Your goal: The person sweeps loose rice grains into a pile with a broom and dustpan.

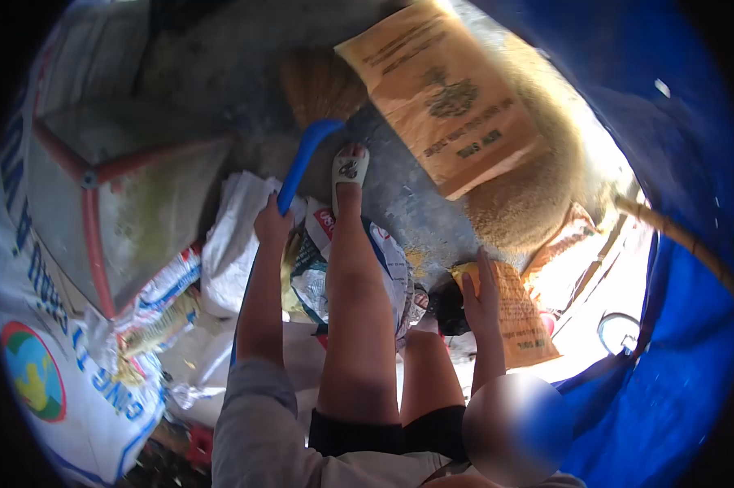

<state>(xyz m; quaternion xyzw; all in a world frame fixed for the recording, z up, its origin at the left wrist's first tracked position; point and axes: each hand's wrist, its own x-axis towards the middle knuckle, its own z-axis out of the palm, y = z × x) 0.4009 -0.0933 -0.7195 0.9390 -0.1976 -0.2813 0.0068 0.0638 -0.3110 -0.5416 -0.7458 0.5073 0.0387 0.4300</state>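
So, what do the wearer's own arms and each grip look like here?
A plain greyish sleeve ends near the left elbow, with the forearm bare below it. The left grip and right grip are ungloved, with no wristband that I can make out. Blurring covers the upper right arm, so its sleeve can't be judged.

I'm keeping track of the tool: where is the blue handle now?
In the head view, the blue handle is left of centre, gripped in the left hand, its curved end just below the straw bristles and near the white slipper.
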